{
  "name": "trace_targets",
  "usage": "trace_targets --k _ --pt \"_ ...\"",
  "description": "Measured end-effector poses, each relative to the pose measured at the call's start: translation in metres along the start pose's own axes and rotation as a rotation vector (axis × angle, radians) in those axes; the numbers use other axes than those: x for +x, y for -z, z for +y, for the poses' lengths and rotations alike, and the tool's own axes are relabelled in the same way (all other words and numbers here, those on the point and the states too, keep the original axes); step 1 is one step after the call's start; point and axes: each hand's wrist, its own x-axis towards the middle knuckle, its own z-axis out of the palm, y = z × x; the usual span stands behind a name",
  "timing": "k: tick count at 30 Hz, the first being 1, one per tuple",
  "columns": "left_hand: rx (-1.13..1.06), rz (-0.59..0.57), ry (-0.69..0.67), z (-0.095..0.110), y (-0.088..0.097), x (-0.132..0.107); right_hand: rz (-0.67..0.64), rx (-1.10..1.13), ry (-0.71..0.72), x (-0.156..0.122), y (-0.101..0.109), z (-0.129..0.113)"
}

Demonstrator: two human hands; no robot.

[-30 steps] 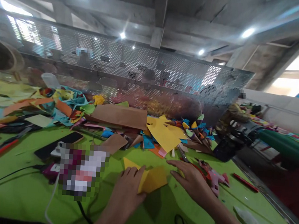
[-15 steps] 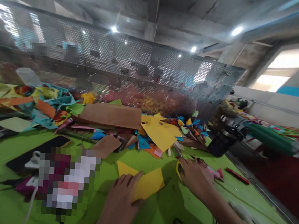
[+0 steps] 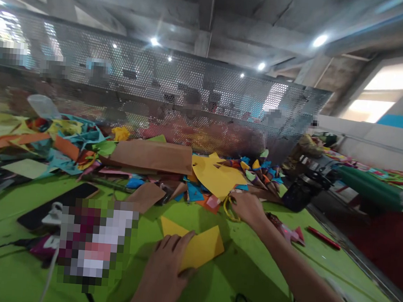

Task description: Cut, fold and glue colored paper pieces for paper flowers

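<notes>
My left hand [image 3: 170,255] is closed on a folded piece of yellow paper [image 3: 202,249] low over the green table, thumb below and fingers across its left part. The paper's two pointed corners spread out to the left and right. Beyond it, my right hand [image 3: 249,207] has its fingers curled on a pair of yellow-handled scissors [image 3: 230,213]. One handle loop shows beneath the fingers, while the blades are hidden. Just past this hand lies a large cut sheet of yellow paper [image 3: 218,178], close to the fingertips.
A brown paper sheet [image 3: 152,155] and heaped coloured scraps [image 3: 65,147] line the back by a perforated metal screen [image 3: 179,84]. A phone [image 3: 57,205] and charger cables lie left. On the right are a dark jar [image 3: 299,193], a red pen [image 3: 323,238] and a pink item [image 3: 294,233].
My right hand has moved forward and slightly left, and the yellow-handled scissors have shifted with it toward the yellow sheet. My left hand keeps its hold on the folded paper.
</notes>
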Motion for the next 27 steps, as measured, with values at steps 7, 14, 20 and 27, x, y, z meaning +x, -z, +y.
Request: trace_targets --k 7,14,20,27 --pt "-0.068 -0.053 0.032 0.002 0.003 0.001 -0.06 0.145 0.248 0.035 -0.009 -0.04" --pt "-0.129 -0.031 -0.03 -0.007 -0.007 0.004 0.02 0.083 0.067 0.08 -0.027 -0.059" --pt "-0.13 -0.091 -0.106 -0.017 -0.02 0.008 0.097 0.008 0.005 0.104 -0.031 -0.073" --pt "-0.09 -0.183 -0.137 -0.017 -0.014 0.011 0.07 0.011 0.017 0.118 -0.029 -0.074"
